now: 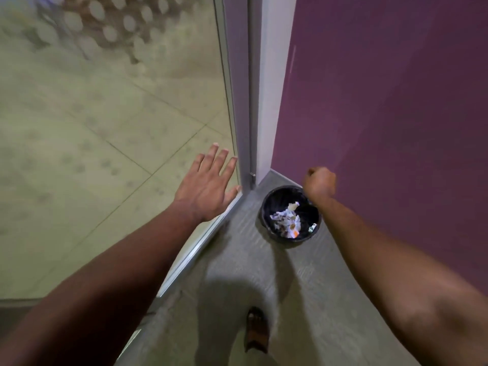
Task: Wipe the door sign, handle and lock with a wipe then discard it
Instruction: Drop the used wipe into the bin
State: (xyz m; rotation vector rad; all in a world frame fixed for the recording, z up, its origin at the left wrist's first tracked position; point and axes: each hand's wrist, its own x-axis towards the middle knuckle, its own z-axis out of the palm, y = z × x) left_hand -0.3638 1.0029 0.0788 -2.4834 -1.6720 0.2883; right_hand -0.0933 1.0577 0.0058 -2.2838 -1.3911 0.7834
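My left hand [208,186] is open with fingers spread, and it rests flat against the glass panel [105,128] near its lower metal frame. My right hand [319,184] is closed in a fist, seen from the back, just above the far right rim of a small black waste bin [266,207]. No wipe shows in the fist; the palm side is hidden. Crumpled white paper [286,220] lies inside the bin. The door sign, handle and lock are out of view.
The bin stands on grey floor [237,273] in the corner between the glass panel's frame [244,101] and a purple wall [383,114]. My sandalled foot [256,328] is on the floor below the bin. Tiled floor shows through the glass.
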